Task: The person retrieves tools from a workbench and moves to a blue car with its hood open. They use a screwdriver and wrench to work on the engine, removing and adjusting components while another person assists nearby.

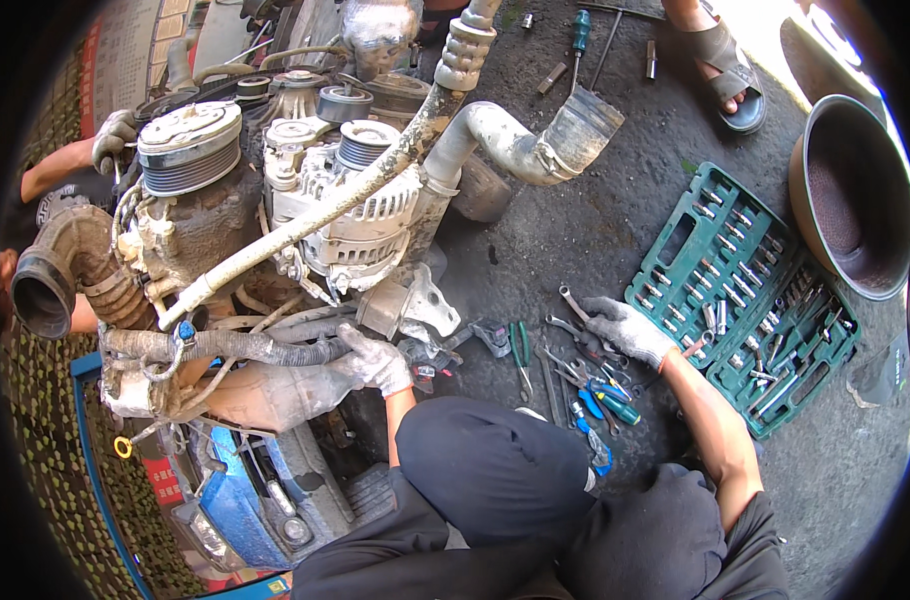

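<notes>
While the right hand [627,325] pinches a ring-ended wrench [573,302] beside loose hand tools [579,376], the left hand [378,362] rests against the near edge of the engine [350,235], its fingers loosely spread. Gritty ground [565,230] gives room between engine and green case [700,240], whose two halves hold sockets and drivers. A deep basin [845,190] stands past it, near the view's rim. The glove hides the wrench's far end; the engine mostly hides a co-worker [60,168].

The socket case [683,262] is green, the trousers [495,455] black, the basin [835,210] brown, the right glove [630,328] greyish white.
</notes>
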`<control>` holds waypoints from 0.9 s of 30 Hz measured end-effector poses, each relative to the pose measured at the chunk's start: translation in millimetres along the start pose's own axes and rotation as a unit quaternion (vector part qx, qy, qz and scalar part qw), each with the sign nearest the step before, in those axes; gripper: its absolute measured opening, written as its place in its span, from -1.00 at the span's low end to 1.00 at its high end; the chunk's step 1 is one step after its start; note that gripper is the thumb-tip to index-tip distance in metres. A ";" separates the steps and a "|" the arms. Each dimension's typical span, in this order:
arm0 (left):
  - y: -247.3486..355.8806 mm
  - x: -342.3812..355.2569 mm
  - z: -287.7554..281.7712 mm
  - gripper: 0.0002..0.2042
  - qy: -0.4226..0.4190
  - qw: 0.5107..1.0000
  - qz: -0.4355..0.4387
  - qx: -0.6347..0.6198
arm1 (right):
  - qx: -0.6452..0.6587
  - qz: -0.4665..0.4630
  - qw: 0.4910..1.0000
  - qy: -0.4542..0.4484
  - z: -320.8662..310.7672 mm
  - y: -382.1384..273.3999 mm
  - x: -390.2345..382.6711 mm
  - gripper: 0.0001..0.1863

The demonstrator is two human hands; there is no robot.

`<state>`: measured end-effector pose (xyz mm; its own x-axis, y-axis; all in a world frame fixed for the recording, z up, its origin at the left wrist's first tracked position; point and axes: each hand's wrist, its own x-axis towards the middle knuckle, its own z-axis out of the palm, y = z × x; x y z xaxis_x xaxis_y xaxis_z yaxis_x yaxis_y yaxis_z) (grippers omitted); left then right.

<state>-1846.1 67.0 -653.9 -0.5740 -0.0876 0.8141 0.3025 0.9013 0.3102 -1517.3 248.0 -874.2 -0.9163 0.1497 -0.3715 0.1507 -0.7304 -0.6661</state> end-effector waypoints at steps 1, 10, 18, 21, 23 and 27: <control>4.4 -0.1 -2.4 -0.02 0.014 0.999 0.033 -0.015 | 0.002 -0.002 1.000 0.000 -0.1 0.1 0.0 -0.47; 20.6 -5.0 -11.6 -0.02 -0.044 0.997 -0.034 -0.061 | -0.001 0.018 1.000 0.015 5.7 -8.1 -1.3 -0.48; 26.8 -6.0 -15.4 -0.10 -0.013 0.999 0.026 -0.040 | -0.013 0.031 0.999 0.034 12.0 -20.7 -7.5 -0.48; 33.6 -8.2 -19.1 -0.10 -0.010 0.998 0.034 -0.059 | 0.028 0.029 0.999 0.032 15.1 -23.0 -10.7 -0.47; 37.6 -8.3 -21.0 -0.11 -0.018 0.997 0.032 -0.063 | 0.042 0.025 0.998 0.039 17.0 -23.3 -11.4 -0.47; 40.8 -5.9 -22.3 -0.06 -0.018 0.998 0.037 -0.056 | 0.040 0.011 0.998 0.045 18.8 -22.3 -10.6 -0.47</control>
<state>-1813.4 94.9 -635.2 -0.5740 -0.0055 0.8188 0.4272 0.8511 0.3052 -1517.9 250.2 -843.3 -0.8752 0.1897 -0.4450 0.1375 -0.7844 -0.6049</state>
